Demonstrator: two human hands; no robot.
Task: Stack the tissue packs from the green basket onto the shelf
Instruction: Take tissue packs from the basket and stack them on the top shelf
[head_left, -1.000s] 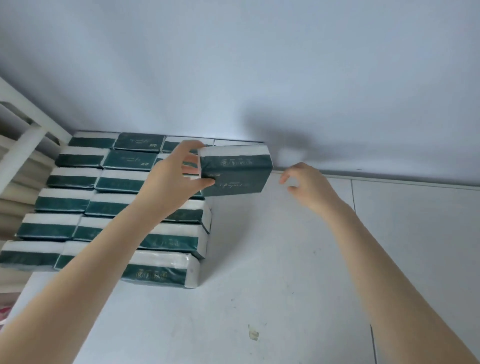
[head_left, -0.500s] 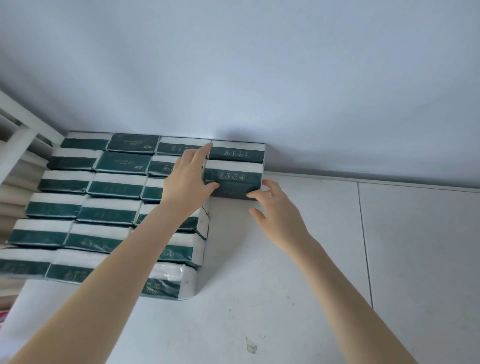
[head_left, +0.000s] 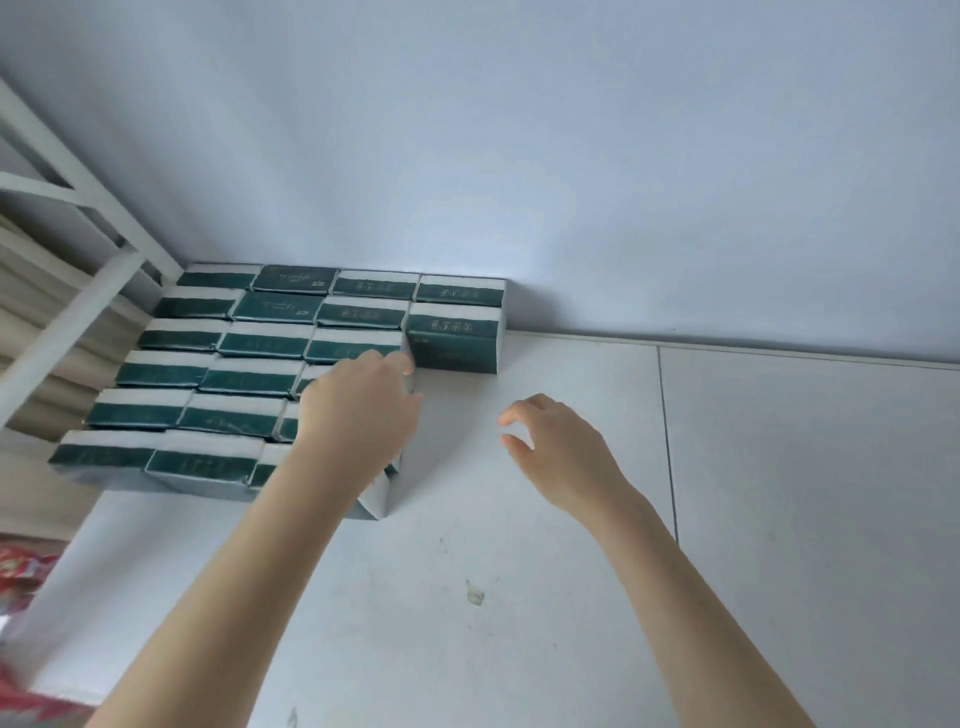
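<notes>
The newest tissue pack (head_left: 454, 338) sits on the shelf (head_left: 545, 597) at the right end of the rows, just in front of the pack by the wall. Its long axis runs left to right along the wall and its green face points toward the camera. Half a second ago both hands pressed it. Now the left hand (head_left: 363, 410) and the right hand (head_left: 556, 447) are drawn back, loosely curled and holding nothing.
</notes>
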